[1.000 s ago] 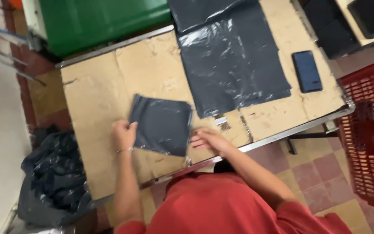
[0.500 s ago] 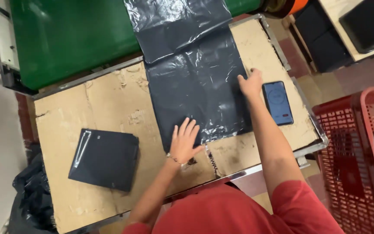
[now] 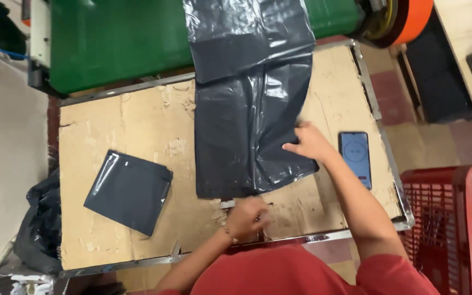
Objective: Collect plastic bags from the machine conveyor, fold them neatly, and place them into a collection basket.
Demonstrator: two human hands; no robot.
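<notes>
Fingers: right hand (image 3: 310,143) pinching black plastic sheet (image 3: 249,120) | left hand (image 3: 245,217) curled, grip unclear

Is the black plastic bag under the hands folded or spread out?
Spread out. The black plastic bag lies flat along the cardboard-covered table, right hand on its edge, left hand at its near end.
</notes>
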